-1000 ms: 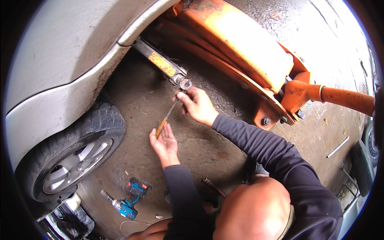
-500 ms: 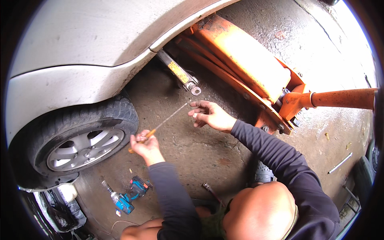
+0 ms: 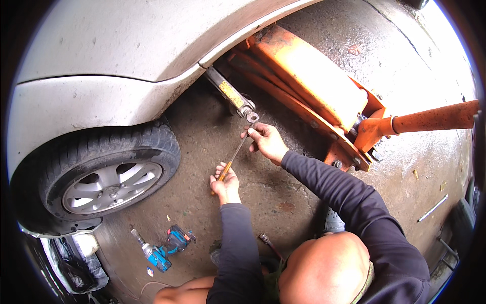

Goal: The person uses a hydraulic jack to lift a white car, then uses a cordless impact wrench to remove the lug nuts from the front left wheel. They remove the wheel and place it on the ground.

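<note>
My left hand is closed round the orange handle of a long, thin screwdriver, whose shaft slants up and to the right. At the far end of the shaft, the thumb and fingers of my right hand pinch it close to the tip. Right beside those fingertips is the ring-shaped end of a grey metal jack with a yellow label, which juts out from under the car's sill. The fingers hide the very tip, so whether it sits in the ring I cannot tell.
A pale car body and its wheel fill the left. A big orange floor jack with a long handle stands to the right. On the ground lie a blue cordless impact wrench, a metal bar and a socket tool.
My left hand has moved right and slightly up, tilting the screwdriver steeper. My right hand has closed on the shaft near the jack's ring; before, its fingers were apart beside the tip.
</note>
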### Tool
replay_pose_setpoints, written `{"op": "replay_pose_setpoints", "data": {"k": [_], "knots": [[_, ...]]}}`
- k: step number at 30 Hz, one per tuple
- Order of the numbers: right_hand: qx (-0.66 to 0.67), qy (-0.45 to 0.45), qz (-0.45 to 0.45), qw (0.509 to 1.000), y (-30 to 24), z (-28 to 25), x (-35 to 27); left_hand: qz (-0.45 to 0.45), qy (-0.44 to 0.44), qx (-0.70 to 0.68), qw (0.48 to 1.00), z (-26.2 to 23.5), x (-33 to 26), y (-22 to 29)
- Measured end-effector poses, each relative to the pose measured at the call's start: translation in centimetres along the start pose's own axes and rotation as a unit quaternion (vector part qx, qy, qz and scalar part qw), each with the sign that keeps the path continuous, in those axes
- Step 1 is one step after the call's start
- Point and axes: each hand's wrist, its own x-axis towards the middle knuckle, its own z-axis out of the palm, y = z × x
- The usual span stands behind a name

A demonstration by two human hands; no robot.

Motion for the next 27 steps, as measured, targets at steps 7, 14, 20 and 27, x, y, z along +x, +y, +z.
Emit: {"op": "replay_pose_setpoints", "data": {"k": [7, 14, 20, 27], "knots": [[-0.024, -0.019, -0.035, 0.999, 0.5, 0.4, -0.1, -0.013, -0.021, 0.002, 1.0, -1.0, 0.4, 0.3], [-0.01, 0.013, -0.038, 0.999, -0.6, 0.5, 0.2, -0.038, -0.058, -0.009, 0.998, -0.2, -0.3, 0.0], [-0.006, 0.04, -0.041, 0.998, -0.1, -0.5, 0.3, -0.085, -0.035, -0.005, 0.996, -0.5, -1.3, -2.7], [-0.032, -0.04, -0.002, 0.999, -2.8, -1.4, -1.6, -0.056, -0.123, 0.011, 0.991, -0.1, -0.5, 0.3]]}}
